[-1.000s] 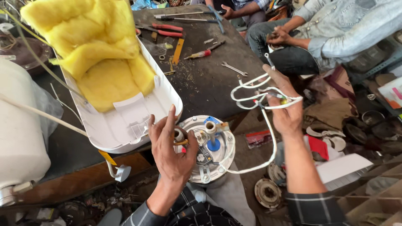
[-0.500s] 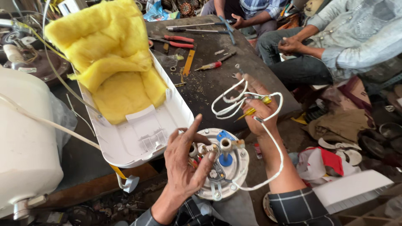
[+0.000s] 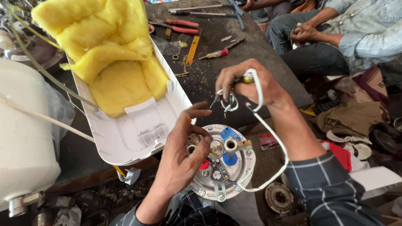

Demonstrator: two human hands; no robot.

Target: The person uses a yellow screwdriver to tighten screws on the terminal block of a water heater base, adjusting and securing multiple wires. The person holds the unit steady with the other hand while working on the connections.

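Note:
A round metal flange plate [image 3: 234, 167] with blue and red terminals and two short tubes rests on my lap. My left hand [image 3: 182, 157] grips its left edge, thumb and fingers curled over the fittings. My right hand [image 3: 247, 83] hovers above the plate, closed on a coiled white cable [image 3: 257, 90] whose bare wire ends hang below the fingers. The cable loops down past my right forearm to the plate's lower edge.
A white plastic shell [image 3: 134, 129] lined with yellow insulation [image 3: 104, 54] lies on the dark workbench [image 3: 247, 46] to the left. A white tank [image 3: 25, 134] stands far left. Pliers [image 3: 180, 26], a screwdriver [image 3: 217, 53] and other tools lie behind. A seated person [image 3: 335, 37] is at upper right.
My right hand has gathered the white cable into a tighter coil and brought it in over the plate. My left hand has gone from spread fingers to curling onto the plate's fittings.

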